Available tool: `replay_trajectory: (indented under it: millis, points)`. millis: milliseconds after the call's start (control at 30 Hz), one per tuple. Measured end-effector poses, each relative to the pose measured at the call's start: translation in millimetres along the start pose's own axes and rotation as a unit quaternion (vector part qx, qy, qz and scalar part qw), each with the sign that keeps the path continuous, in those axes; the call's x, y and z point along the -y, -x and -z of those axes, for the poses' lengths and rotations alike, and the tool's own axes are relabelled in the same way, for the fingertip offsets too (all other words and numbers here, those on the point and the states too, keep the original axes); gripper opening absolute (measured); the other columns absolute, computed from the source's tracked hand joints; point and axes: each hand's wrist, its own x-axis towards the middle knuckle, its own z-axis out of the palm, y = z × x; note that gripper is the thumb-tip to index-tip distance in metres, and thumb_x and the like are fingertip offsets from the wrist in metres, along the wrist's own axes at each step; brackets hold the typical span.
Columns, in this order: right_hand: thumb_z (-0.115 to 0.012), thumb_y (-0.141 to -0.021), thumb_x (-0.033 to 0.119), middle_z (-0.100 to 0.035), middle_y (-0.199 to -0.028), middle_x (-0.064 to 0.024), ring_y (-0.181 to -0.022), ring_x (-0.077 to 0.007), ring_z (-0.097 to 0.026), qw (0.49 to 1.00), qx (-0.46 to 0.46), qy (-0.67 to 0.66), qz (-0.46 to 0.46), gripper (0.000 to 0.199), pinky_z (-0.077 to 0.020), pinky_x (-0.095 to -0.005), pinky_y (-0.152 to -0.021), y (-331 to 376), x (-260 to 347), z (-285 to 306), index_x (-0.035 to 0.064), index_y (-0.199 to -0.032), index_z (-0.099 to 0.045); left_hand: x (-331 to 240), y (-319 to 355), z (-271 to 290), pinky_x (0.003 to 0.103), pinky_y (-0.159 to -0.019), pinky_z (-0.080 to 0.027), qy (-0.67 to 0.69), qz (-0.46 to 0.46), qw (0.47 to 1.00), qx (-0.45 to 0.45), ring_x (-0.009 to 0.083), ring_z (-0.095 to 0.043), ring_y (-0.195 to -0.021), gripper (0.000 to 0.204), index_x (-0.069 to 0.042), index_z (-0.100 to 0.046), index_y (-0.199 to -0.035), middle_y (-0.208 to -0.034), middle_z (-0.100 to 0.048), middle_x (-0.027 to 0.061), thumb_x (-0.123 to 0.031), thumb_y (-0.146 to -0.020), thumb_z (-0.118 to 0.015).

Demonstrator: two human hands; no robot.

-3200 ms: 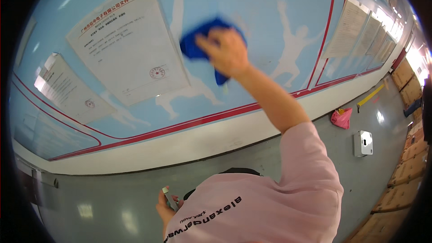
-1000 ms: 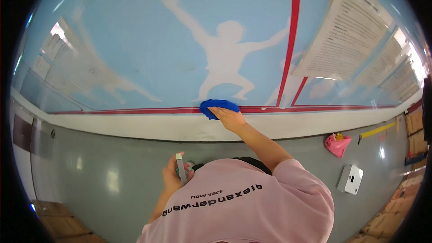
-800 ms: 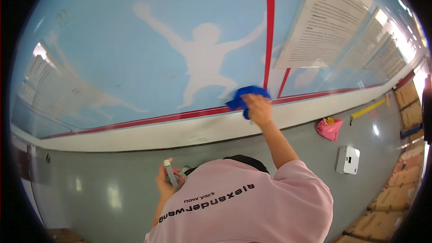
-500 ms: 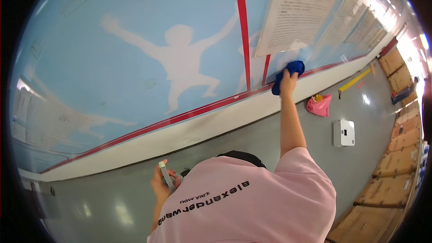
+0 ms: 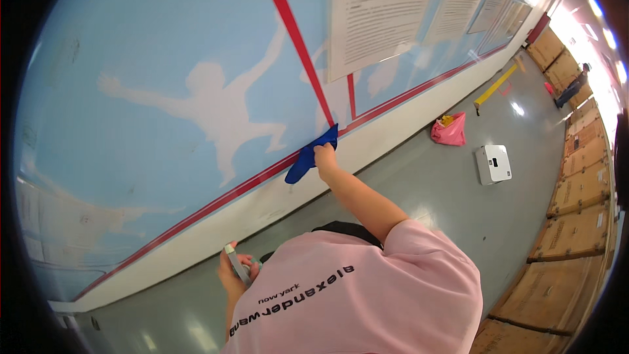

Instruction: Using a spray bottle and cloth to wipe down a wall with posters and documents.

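A blue cloth [image 5: 304,165] is pinched in my right hand [image 5: 325,159], arm stretched forward. It lies against the low part of the light blue wall panel [image 5: 157,33], across the red stripe and partly over the white base strip [image 5: 275,198]. One corner of the cloth points up beside the slanting red band. Lower down, near my body, my left hand [image 5: 234,278] is closed around a grey spray bottle [image 5: 239,265] with a pale tip; the bottle's lower part is hidden.
Framed notices [image 5: 380,13] hang on the wall at upper right. On the grey floor are a pink bag [image 5: 449,131] with something yellow in it, a white box [image 5: 493,164] and a yellow strip [image 5: 496,85]. Wooden crates [image 5: 567,236] line the right side; a person [image 5: 574,86] is far off.
My right hand has moved left along the wall's lower edge with the blue cloth, which is now more spread out. My left hand keeps hold of the spray bottle. The view has shifted rightward.
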Motion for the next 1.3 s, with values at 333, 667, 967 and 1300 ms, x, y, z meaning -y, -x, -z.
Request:
replay_trajectory:
  millis: [333,667,967,1300]
  points:
    - [-0.049,-0.066,0.004,-0.056,-0.086,-0.0079,-0.08,-0.0197,-0.052,0.967,-0.184,-0.089,0.152,0.035,-0.0422,-0.032,-0.071,-59.5,95.6,118.2,0.0019,-0.1,-0.055,-17.0,16.9,-14.8,0.028,-0.065,-0.044,-0.007,0.063,0.998,-0.023,0.0155,-0.056,-0.066,0.057,-0.003,-0.044,-0.117,-0.062,-0.051,0.0031,-0.001,-0.065,-0.066]
    - [-0.052,-0.071,0.008,-0.047,-0.111,-0.018,-0.103,-0.0334,-0.048,0.812,-0.282,0.091,0.502,0.047,-0.0396,-0.035,-0.089,-27.2,219.1,152.1,0.0051,-0.117,-0.051,-30.3,29.9,-33.7,0.026,-0.06,-0.045,-0.058,0.023,0.998,-0.031,0.0117,-0.054,-0.062,0.061,-0.004,-0.044,-0.118,-0.062,-0.051,0.0019,0.005,-0.063,-0.066]
    - [-0.057,-0.073,0.013,-0.05,-0.103,-0.019,-0.096,-0.0352,-0.05,0.666,-0.345,0.084,0.656,0.038,-0.0424,-0.0388,-0.082,41.8,348.1,207.5,0.0006,-0.108,-0.052,-8.1,27.5,-39.4,0.026,-0.061,-0.046,-0.032,-0.002,0.999,-0.013,0.0138,-0.059,-0.063,0.06,-0.004,-0.044,-0.116,-0.06,-0.055,0.0033,0.002,-0.061,-0.067]
    - [-0.054,-0.074,0.023,-0.048,-0.113,-0.0137,-0.103,-0.0324,-0.049,0.66,-0.295,0.243,0.647,0.044,-0.0423,-0.0392,-0.086,71.9,457.0,170.9,0.0047,-0.115,-0.051,-51.5,28.5,-60.8,0.029,-0.047,-0.04,0.179,0.293,0.935,-0.091,0.0175,-0.047,-0.048,0.052,0.0,-0.053,-0.065,-0.052,-0.049,0.008,-0.046,-0.087,-0.045]
